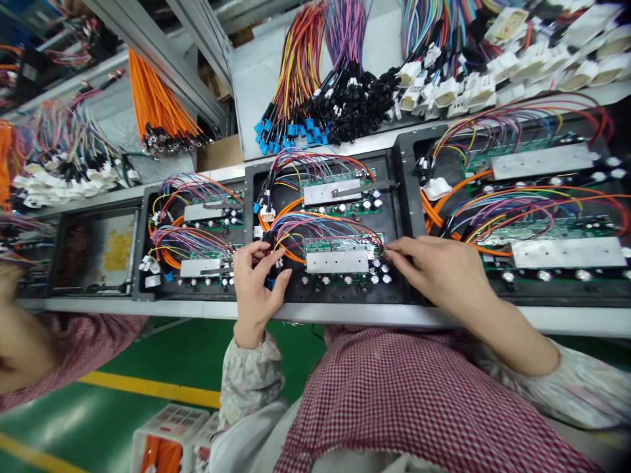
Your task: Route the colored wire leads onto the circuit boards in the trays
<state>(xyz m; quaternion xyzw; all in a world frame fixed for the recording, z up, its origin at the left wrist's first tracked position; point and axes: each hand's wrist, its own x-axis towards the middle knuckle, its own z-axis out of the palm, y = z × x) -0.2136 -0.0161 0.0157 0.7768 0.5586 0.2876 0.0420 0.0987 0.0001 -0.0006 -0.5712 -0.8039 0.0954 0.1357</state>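
In the middle black tray [389, 295] lie two green circuit boards, each with a silver heat sink and coloured wires. My right hand [444, 269] is at the right end of the front circuit board [345, 243], its thumb and forefinger pinched on a thin dark wire [383, 247]. At that board's left side, my left hand [259, 279] rests by the connector ends of the wire bundle, thumb and forefinger apart. Part of what lies under its fingers is hidden. A metal strip [365, 188] lies across the rear board's heat sink [318, 193].
Similar trays with wired boards stand left [142, 263] and right [409, 164]. Behind them lie yellow-red wires with blue connectors [300, 59], white connectors [453, 92] and orange cables [158, 98]. Another person's arm [24, 335] is at far left. A metal rail [345, 314] edges the bench.
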